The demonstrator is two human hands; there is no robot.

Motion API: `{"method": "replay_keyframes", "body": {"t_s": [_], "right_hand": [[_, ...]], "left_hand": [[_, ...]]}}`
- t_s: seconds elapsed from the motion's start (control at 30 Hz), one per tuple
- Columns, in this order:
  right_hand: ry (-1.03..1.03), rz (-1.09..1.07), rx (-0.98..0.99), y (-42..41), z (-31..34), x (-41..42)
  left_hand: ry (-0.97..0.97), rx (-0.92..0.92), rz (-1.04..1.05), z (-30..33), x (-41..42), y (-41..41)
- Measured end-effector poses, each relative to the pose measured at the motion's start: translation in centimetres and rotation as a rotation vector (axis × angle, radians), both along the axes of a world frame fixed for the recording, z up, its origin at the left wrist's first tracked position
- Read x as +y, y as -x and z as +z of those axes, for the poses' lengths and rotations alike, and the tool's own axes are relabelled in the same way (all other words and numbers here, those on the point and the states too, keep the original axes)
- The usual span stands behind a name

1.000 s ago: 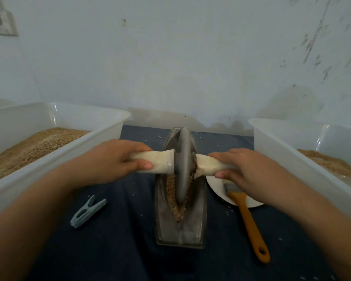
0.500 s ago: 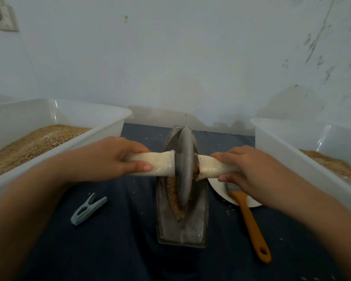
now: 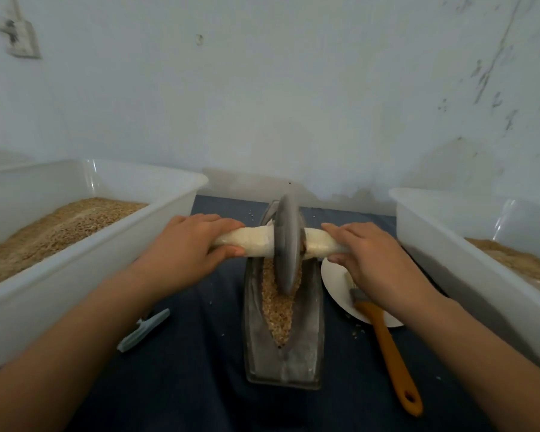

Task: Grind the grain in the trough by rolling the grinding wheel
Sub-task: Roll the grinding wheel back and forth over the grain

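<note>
A grey metal grinding wheel (image 3: 286,244) stands upright in a narrow boat-shaped metal trough (image 3: 282,366) on the dark cloth. Crushed tan grain (image 3: 278,310) fills the trough's groove in front of the wheel. A pale wrapped axle handle (image 3: 253,241) runs through the wheel's middle. My left hand (image 3: 187,247) grips the handle's left end. My right hand (image 3: 368,254) grips its right end, hiding that end. The wheel sits toward the trough's far half.
A white tub (image 3: 85,254) holding grain stands at left; another white tub (image 3: 468,260) stands at right. An orange-handled brush (image 3: 390,350) lies on a white plate (image 3: 337,282) beside the trough. A pale blue clothes peg (image 3: 144,330) lies at front left. A wall is close behind.
The wheel and both hands have moved away from me along the trough, leaving more grain showing in front of the wheel.
</note>
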State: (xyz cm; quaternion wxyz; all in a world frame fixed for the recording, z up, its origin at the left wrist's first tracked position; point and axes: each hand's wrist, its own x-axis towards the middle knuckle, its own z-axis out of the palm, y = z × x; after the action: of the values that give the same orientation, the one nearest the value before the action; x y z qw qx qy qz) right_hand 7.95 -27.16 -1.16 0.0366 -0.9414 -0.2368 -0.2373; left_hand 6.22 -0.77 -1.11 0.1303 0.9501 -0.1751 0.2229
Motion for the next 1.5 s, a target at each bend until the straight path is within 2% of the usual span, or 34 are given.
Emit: {"method": "replay_keyframes", "body": {"t_s": [0.17,0.3,0.4,0.5,0.57,0.63,0.7,0.87,0.97,1.1,1.23,1.3,1.4,1.5], "right_hand": [[0.064,0.089,0.155,3.6,2.3,-1.2],[0.082,0.121,0.139,4.4,3.1,-1.0],[0.072,0.055,0.055,3.3,1.7,-0.4],[0.037,-0.023,-0.040,1.3,0.0,0.0],[0.028,-0.041,-0.080,0.4,-0.6,0.1],[0.032,-0.043,-0.088,0.3,-0.8,0.1],[0.061,-0.025,-0.078,0.8,-0.5,-0.1],[0.107,0.096,0.064,3.6,2.2,-0.9],[0.117,0.135,0.090,4.5,2.9,-1.1],[0.082,0.066,0.001,3.1,1.6,-0.4],[0.018,-0.001,-0.069,0.6,-0.2,0.2],[-0.003,-0.008,-0.063,0.2,-0.4,0.0],[0.026,0.034,-0.023,0.9,-0.1,-0.5],[0.068,0.098,0.040,2.5,1.3,-1.0]], "left_hand": [[0.057,0.360,-0.177,2.9,1.2,2.5],[0.066,0.522,-0.230,3.6,1.8,3.1],[0.030,0.438,-0.127,2.4,1.3,2.0],[0.026,0.193,-0.019,0.8,0.4,0.8],[-0.061,0.039,0.029,0.0,0.1,0.3],[-0.097,-0.011,0.026,-0.3,0.1,0.1],[-0.041,0.050,-0.042,0.1,0.4,0.4],[0.078,0.384,-0.194,2.5,1.4,2.2],[0.090,0.459,-0.246,3.1,1.7,2.7],[0.055,0.405,-0.132,1.9,1.4,1.4],[-0.025,0.077,0.015,-0.1,0.4,0.1],[-0.060,-0.013,0.029,-0.4,0.1,-0.1],[0.028,0.061,-0.069,0.3,0.5,0.3],[0.056,0.264,-0.160,1.9,1.2,1.6]]}}
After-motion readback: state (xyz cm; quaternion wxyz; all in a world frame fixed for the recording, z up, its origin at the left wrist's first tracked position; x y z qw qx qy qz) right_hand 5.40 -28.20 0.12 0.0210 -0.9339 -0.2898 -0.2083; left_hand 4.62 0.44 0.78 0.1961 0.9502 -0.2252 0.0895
